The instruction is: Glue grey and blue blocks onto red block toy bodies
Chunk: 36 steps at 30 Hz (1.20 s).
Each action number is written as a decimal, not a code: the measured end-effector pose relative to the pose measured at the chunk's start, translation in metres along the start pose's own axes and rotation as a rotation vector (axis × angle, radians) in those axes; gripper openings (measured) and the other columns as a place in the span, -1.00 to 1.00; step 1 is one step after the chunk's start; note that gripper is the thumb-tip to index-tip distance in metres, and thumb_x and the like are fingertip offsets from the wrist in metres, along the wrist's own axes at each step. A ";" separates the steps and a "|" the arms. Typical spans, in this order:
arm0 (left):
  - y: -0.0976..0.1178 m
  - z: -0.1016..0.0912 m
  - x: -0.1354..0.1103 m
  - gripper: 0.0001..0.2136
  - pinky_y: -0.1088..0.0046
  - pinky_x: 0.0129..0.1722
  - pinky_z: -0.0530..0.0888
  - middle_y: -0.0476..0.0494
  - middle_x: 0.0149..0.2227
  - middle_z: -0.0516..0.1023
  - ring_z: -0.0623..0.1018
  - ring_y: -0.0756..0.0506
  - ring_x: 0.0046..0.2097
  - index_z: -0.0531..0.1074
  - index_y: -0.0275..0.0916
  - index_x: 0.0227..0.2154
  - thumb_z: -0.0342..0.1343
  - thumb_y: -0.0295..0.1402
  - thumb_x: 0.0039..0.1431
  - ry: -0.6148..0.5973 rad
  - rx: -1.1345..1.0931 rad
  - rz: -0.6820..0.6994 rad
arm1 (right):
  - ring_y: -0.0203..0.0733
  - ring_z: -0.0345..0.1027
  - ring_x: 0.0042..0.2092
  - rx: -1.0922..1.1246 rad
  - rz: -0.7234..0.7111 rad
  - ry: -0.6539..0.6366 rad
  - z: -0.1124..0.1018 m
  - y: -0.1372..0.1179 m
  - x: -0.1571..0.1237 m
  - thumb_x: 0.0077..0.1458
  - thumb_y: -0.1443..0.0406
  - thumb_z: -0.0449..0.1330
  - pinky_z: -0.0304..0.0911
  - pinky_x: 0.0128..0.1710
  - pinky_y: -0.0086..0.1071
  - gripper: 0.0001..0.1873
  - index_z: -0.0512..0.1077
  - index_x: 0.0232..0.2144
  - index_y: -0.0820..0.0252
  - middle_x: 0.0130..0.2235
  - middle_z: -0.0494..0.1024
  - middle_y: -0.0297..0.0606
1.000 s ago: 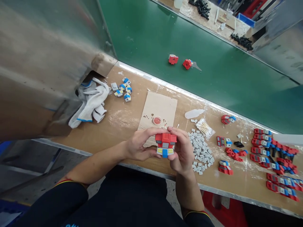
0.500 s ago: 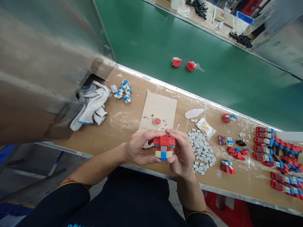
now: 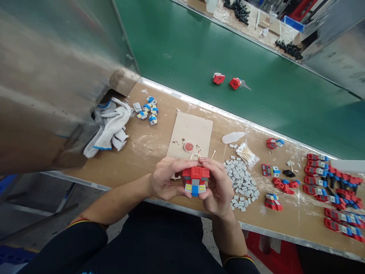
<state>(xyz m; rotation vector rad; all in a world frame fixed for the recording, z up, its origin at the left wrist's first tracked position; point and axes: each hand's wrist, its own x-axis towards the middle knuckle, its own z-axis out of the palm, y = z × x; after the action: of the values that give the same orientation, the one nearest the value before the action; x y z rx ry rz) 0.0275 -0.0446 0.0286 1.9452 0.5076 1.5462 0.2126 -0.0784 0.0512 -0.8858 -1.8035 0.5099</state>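
Between my two hands is a red toy robot torso (image 3: 195,176) with grey panels and a white, yellow and blue lower block. My left hand (image 3: 164,178) grips its left side, thumb near the lower block and fingers along the top. From the other side my right hand (image 3: 219,186) pinches it the same way; both hands are closed on it. The palm-side surfaces of the part are hidden. Just beyond my fingers lies a piece of cardboard (image 3: 192,127) bearing a small dish of red liquid (image 3: 188,147). A cotton swab (image 3: 213,154) rests near its right edge.
Small grey pieces (image 3: 241,180) are heaped at right, below a bag of cotton swabs (image 3: 247,154) and a white bottle (image 3: 234,137). Finished-looking red parts (image 3: 316,171) line the far right. White gloves (image 3: 111,125) and blue-white blocks (image 3: 148,110) lie left. A green belt (image 3: 176,49) runs behind.
Two red parts on the green belt have shifted right and slightly toward me. Both hands still hold the torso, which has moved slightly left and down in view.
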 end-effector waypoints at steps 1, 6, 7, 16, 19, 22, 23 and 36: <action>0.000 0.000 0.000 -0.45 0.52 -0.26 0.65 -0.30 -0.13 0.75 0.76 -0.10 -0.20 0.39 -0.27 0.27 0.20 -0.02 0.40 -0.002 -0.004 -0.002 | -0.07 0.58 0.12 -0.001 0.000 0.000 0.000 0.000 0.000 0.43 -0.03 0.11 0.62 0.09 -0.17 -0.41 0.35 0.34 0.13 0.09 0.63 -0.06; 0.002 -0.002 -0.001 -0.43 0.48 -0.19 0.69 -0.32 -0.08 0.75 0.78 -0.13 -0.14 0.37 -0.25 0.30 0.22 -0.02 0.38 -0.023 -0.010 -0.017 | -0.06 0.57 0.14 0.020 0.008 0.000 0.000 0.001 -0.003 0.42 -0.02 0.14 0.62 0.10 -0.16 -0.40 0.34 0.35 0.12 0.11 0.63 -0.06; 0.002 -0.002 -0.001 -0.43 0.47 -0.17 0.70 -0.32 -0.08 0.75 0.78 -0.14 -0.13 0.37 -0.25 0.30 0.22 -0.02 0.39 -0.026 -0.009 -0.017 | -0.05 0.57 0.14 0.023 0.010 0.002 0.000 0.001 -0.003 0.42 -0.02 0.13 0.62 0.10 -0.15 -0.40 0.34 0.35 0.11 0.11 0.63 -0.06; 0.001 0.001 -0.001 -0.45 0.57 -0.22 0.67 -0.30 -0.10 0.76 0.78 -0.08 -0.21 0.40 -0.28 0.28 0.23 -0.04 0.39 0.008 -0.026 0.003 | -0.01 0.58 0.14 -0.004 -0.008 0.009 -0.001 0.001 -0.005 0.43 -0.01 0.11 0.64 0.06 -0.11 -0.42 0.35 0.35 0.10 0.09 0.65 -0.06; 0.001 0.002 0.000 -0.44 0.62 -0.40 0.61 -0.27 -0.10 0.76 0.68 0.04 -0.46 0.39 -0.25 0.30 0.23 -0.03 0.39 0.008 -0.036 -0.006 | -0.02 0.57 0.14 -0.009 -0.016 0.010 -0.001 0.001 -0.005 0.43 -0.01 0.12 0.64 0.06 -0.13 -0.41 0.35 0.35 0.12 0.10 0.65 -0.06; 0.001 0.002 0.000 -0.42 0.62 -0.44 0.59 -0.23 -0.13 0.76 0.63 0.06 -0.52 0.38 -0.21 0.32 0.22 -0.01 0.38 0.013 -0.047 -0.009 | -0.03 0.58 0.13 -0.021 -0.022 0.013 -0.001 0.000 -0.005 0.43 -0.01 0.11 0.63 0.06 -0.15 -0.42 0.35 0.34 0.14 0.09 0.65 -0.06; 0.001 0.002 0.000 -0.42 0.62 -0.43 0.60 -0.22 -0.14 0.76 0.64 0.06 -0.51 0.38 -0.20 0.32 0.22 -0.01 0.38 0.016 -0.051 -0.008 | -0.03 0.58 0.13 -0.025 -0.025 0.015 -0.001 0.000 -0.005 0.43 -0.01 0.11 0.63 0.05 -0.15 -0.41 0.35 0.34 0.14 0.09 0.65 -0.06; 0.000 0.001 -0.003 -0.44 0.63 -0.45 0.61 -0.31 -0.09 0.77 0.65 0.05 -0.51 0.41 -0.24 0.29 0.25 -0.04 0.37 0.009 -0.066 0.001 | 0.00 0.60 0.10 -0.053 -0.042 0.020 -0.001 0.000 -0.007 0.43 -0.01 0.11 0.67 -0.01 -0.13 -0.42 0.36 0.32 0.16 0.05 0.66 -0.05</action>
<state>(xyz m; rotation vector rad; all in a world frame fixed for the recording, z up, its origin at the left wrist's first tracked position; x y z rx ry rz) 0.0272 -0.0468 0.0263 1.8898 0.4542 1.5534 0.2153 -0.0837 0.0472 -0.8844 -1.8205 0.4261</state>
